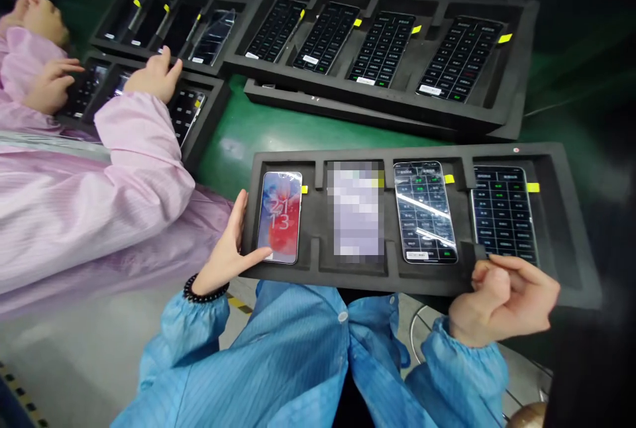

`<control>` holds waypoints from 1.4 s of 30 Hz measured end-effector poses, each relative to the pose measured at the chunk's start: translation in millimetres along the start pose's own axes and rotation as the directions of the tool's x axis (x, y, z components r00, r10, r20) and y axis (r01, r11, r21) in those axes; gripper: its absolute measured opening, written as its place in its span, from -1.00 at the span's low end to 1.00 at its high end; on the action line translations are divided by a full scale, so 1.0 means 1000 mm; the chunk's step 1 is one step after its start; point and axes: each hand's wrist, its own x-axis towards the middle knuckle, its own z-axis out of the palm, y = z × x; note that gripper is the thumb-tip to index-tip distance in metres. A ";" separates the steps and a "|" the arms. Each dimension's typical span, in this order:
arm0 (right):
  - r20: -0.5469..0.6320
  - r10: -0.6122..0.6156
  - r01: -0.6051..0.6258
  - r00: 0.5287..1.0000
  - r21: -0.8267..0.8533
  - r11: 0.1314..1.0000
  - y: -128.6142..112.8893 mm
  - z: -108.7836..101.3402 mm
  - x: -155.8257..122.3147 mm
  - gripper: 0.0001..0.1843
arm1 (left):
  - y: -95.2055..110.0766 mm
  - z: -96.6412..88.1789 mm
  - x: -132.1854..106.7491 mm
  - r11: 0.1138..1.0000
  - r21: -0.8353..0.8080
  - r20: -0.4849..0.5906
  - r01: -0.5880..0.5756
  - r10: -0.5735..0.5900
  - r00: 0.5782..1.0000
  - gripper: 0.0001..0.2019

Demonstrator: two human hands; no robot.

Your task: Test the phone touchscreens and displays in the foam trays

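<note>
A black foam tray [561, 229] lies in front of me with phones in its slots. My left hand [226, 256] rests open against the tray's left end, its thumb touching the bottom of the leftmost phone [279, 216], which shows a red and blue clock screen. Beside it lie a blurred-screen phone [356, 209], a phone with a grid menu [424, 211] and a dark grid phone [504, 213]. My right hand [501, 299] is curled at the tray's near edge, fingers by the lower corner of the dark grid phone. What it pinches is unclear.
Two stacked foam trays [517, 83] with several phones sit behind on the green table [248, 130]. At the left, a person in a pink coat [74, 196] has a hand [152, 77] on another tray of phones [209, 103].
</note>
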 end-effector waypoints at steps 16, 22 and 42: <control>-0.089 -0.135 0.118 0.987 -0.173 0.978 0.009 0.008 0.004 -0.93 | 0.032 0.001 0.043 0.908 0.359 -0.356 -0.215 0.346 0.868 -0.51; -0.129 -0.161 0.132 0.978 -0.206 0.969 0.013 0.012 0.005 -0.94 | 0.020 0.003 0.010 0.792 0.504 -0.101 -0.345 0.450 0.887 -0.52; 0.632 -0.440 0.531 0.639 0.052 0.846 -0.063 0.045 0.008 -0.77 | 0.021 0.007 0.026 0.748 0.563 -0.039 -0.352 0.450 0.892 -0.50</control>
